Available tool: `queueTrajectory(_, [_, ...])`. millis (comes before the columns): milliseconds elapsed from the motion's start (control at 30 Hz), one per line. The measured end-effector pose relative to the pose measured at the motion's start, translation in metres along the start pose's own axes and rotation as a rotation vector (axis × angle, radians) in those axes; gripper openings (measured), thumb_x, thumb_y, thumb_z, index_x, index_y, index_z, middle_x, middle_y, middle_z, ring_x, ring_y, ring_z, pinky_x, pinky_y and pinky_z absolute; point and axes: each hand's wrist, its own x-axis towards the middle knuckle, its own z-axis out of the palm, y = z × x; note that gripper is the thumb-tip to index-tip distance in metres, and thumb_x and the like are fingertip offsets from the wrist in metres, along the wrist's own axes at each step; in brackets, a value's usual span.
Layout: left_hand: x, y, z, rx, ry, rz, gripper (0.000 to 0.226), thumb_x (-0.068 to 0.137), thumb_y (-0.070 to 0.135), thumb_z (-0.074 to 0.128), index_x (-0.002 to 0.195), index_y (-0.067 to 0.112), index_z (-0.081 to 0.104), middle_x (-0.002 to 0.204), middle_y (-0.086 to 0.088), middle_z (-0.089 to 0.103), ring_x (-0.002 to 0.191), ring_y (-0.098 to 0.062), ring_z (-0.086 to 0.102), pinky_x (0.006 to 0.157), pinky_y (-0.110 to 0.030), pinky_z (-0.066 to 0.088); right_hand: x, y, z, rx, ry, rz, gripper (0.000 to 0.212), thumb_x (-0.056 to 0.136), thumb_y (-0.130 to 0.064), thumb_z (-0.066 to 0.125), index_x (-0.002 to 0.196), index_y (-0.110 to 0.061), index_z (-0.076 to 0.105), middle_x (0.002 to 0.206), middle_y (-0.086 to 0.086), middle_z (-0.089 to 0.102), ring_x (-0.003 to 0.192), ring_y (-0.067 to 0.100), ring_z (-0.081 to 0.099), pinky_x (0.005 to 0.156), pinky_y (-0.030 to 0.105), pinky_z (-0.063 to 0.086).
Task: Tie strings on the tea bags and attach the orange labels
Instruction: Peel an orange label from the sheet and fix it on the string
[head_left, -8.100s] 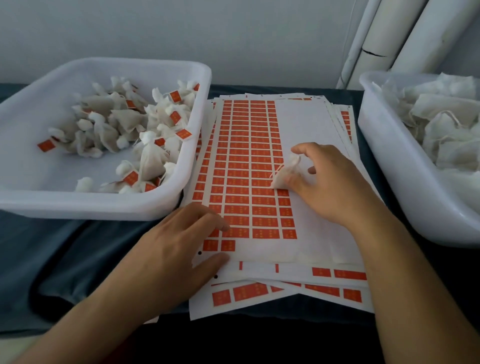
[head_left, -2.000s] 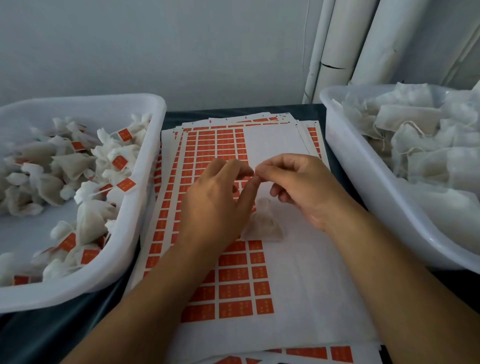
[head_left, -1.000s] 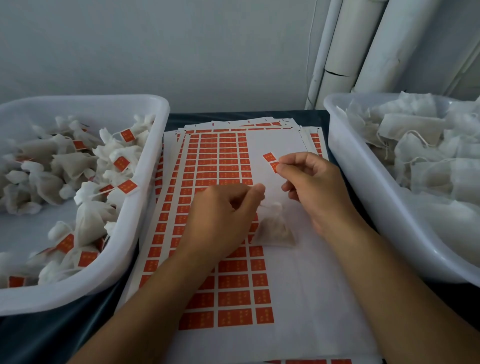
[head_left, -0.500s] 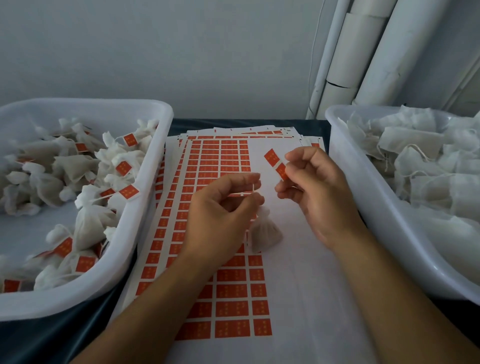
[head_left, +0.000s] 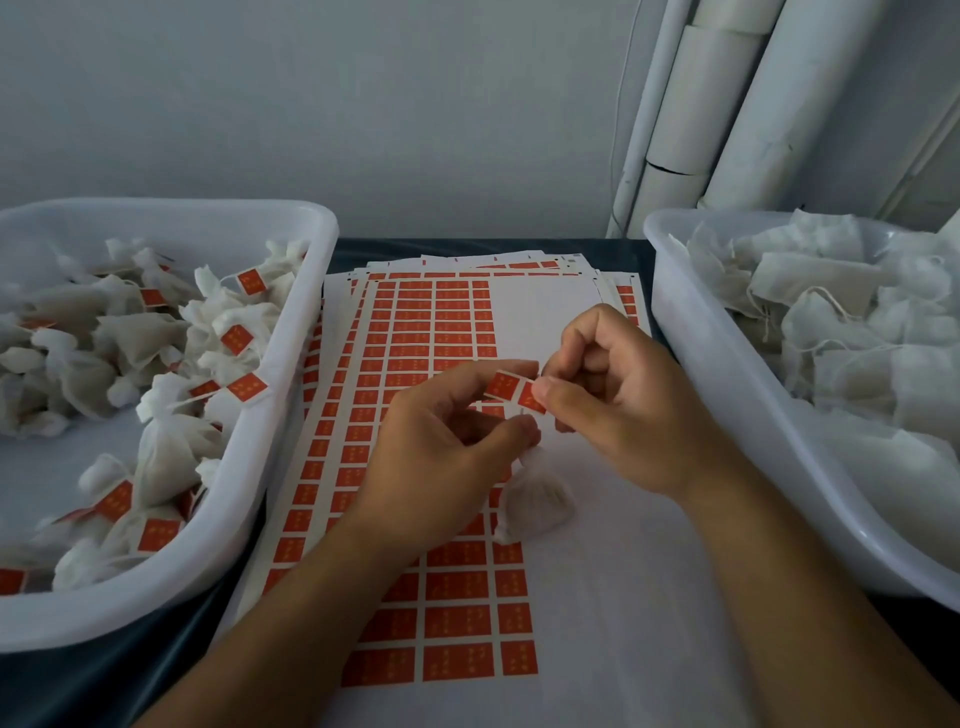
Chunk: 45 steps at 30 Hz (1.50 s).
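Orange label pinched btwn both hands.

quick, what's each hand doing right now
Left hand: pinching the string above the tea bag.
Right hand: pinching the orange label.

I see an orange label with white border, white sheets gridded with orange rectangles, white tea bag, white tubs, dark blue-grey cloth.
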Motion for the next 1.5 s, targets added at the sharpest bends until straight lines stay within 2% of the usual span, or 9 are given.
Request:
queueTrajectory(233, [-0.0009, -0.0002, 0.0007, 0.01, 0.0, 0.03, 0.034, 0.093, 0.011, 0.072, 0.12, 0.031, 0.07, 0.094, 0.014, 0.078, 0.078, -0.013, 0.076, 0.067, -0.019, 0.06, -0.0007, -0.0022, -0.0002, -0.118, 0.028, 0.002, 0.023, 0.089, -0.023, 0.076, 0.09, -0.024, 0.053, 0.079, -0.007, 0.069, 0.071, 0.018, 0.068, 0.065, 0.029, 0.06])
queueTrajectory(433, [-0.0003, 0.0011, 0.0034, -0.019, 0.032, 0.057, 0.024, 0.096, 0.016, 0.066, 0.117, 0.026, 0.072, 0.096, 0.015, 0.077, 0.08, -0.01, 0.076, 0.069, -0.017, 0.059, -0.0011, -0.0032, -0.0023, -0.089, 0.016, 0.039, 0.024, 0.09, -0.017, 0.076, 0.087, -0.023, 0.054, 0.079, -0.002, 0.069, 0.07, 0.021, 0.067, 0.067, 0.04, 0.062])
queueTrajectory(600, [-0.001, 0.0023, 0.0031, -0.003, 0.048, 0.074, 0.022, 0.095, 0.016, 0.066, 0.114, 0.026, 0.073, 0.093, 0.015, 0.077, 0.078, -0.01, 0.076, 0.067, -0.016, 0.058, -0.0014, -0.0016, -0.0027, -0.077, -0.003, 0.055, 0.023, 0.091, -0.016, 0.076, 0.088, -0.023, 0.054, 0.079, -0.005, 0.069, 0.071, 0.017, 0.067, 0.068, 0.031, 0.06])
queueTrajectory(733, [-0.0011, 0.0011, 0.0026, 0.011, 0.059, 0.071, 0.022, 0.096, 0.015, 0.065, 0.114, 0.027, 0.073, 0.089, 0.014, 0.076, 0.076, -0.012, 0.075, 0.066, -0.017, 0.058, -0.0013, -0.0011, -0.0024, -0.102, -0.007, 0.069, 0.02, 0.091, -0.019, 0.076, 0.09, -0.024, 0.056, 0.079, -0.006, 0.069, 0.073, 0.017, 0.068, 0.068, 0.035, 0.062])
queueTrajectory(900, [-0.0006, 0.0001, 0.0033, 0.013, 0.083, 0.07, 0.042, 0.096, 0.015, 0.066, 0.136, 0.025, 0.059, 0.084, 0.011, 0.076, 0.076, -0.013, 0.075, 0.066, -0.017, 0.058, -0.0019, -0.0012, -0.0015, -0.104, -0.009, 0.117, 0.021, 0.092, -0.03, 0.074, 0.108, -0.032, 0.06, 0.083, -0.008, 0.073, 0.08, 0.015, 0.072, 0.075, 0.037, 0.064])
queueTrajectory(1000, [-0.0005, -0.0005, 0.0037, 0.032, 0.09, 0.077, 0.045, 0.097, 0.013, 0.065, 0.139, 0.025, 0.055, 0.083, 0.012, 0.075, 0.076, -0.012, 0.075, 0.066, -0.015, 0.057, -0.002, -0.0004, -0.0008, -0.129, -0.009, 0.159, 0.029, 0.092, -0.037, 0.072, 0.119, -0.034, 0.062, 0.089, -0.01, 0.073, 0.084, 0.013, 0.072, 0.078, 0.038, 0.064])
queueTrajectory(1167, [0.0, -0.0007, 0.0041, 0.038, 0.107, 0.078, 0.044, 0.096, 0.015, 0.066, 0.138, 0.025, 0.056, 0.083, 0.012, 0.075, 0.077, -0.011, 0.075, 0.066, -0.014, 0.057, -0.001, -0.0031, -0.0009, -0.179, -0.001, 0.142, 0.019, 0.093, -0.042, 0.069, 0.111, -0.037, 0.07, 0.094, -0.023, 0.068, 0.09, 0.004, 0.068, 0.077, 0.027, 0.062])
queueTrajectory(1333, [-0.0009, -0.0015, 0.0051, 0.045, 0.102, 0.064, 0.044, 0.096, 0.016, 0.066, 0.137, 0.025, 0.056, 0.085, 0.014, 0.075, 0.079, -0.011, 0.075, 0.066, -0.014, 0.056, -0.0014, -0.0059, 0.0029, -0.181, 0.031, 0.079, 0.006, 0.094, -0.034, 0.07, 0.098, -0.03, 0.072, 0.094, -0.019, 0.071, 0.093, 0.006, 0.069, 0.076, 0.019, 0.059])
queueTrajectory(1500, [-0.0015, -0.0009, 0.0072, 0.027, 0.078, -0.001, 0.049, 0.094, 0.024, 0.07, 0.139, 0.033, 0.052, 0.095, 0.014, 0.07, 0.081, -0.016, 0.071, 0.065, -0.022, 0.06, -0.002, -0.0057, 0.0066, -0.229, 0.036, 0.049, 0.005, 0.096, -0.034, 0.066, 0.098, -0.029, 0.067, 0.095, -0.019, 0.067, 0.097, -0.001, 0.064, 0.079, 0.01, 0.052])
